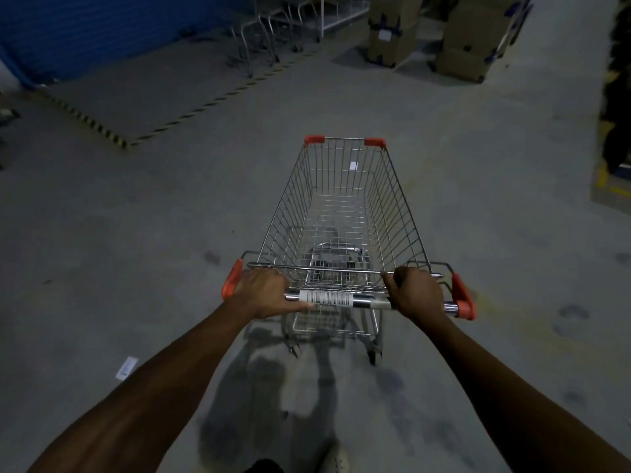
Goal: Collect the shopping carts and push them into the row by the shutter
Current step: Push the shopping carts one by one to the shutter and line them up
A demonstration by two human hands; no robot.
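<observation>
A wire shopping cart (386, 199) with orange corner caps stands on the grey concrete floor right in front of me, its basket empty. My left hand (264, 293) grips the left part of its chrome handle bar (362, 303), and my right hand (418, 293) grips the right part. A barcode label sits on the bar between them. Far ahead at the upper left, a row of nested carts (269, 32) stands beside the blue shutter (102, 25).
Yellow-black hazard tape (102, 129) marks a floor bay in front of the shutter. Stacked cardboard boxes (392, 29) stand at the back right. A dark rack (614, 97) lines the right edge. A paper slip (127, 367) lies on the floor at left.
</observation>
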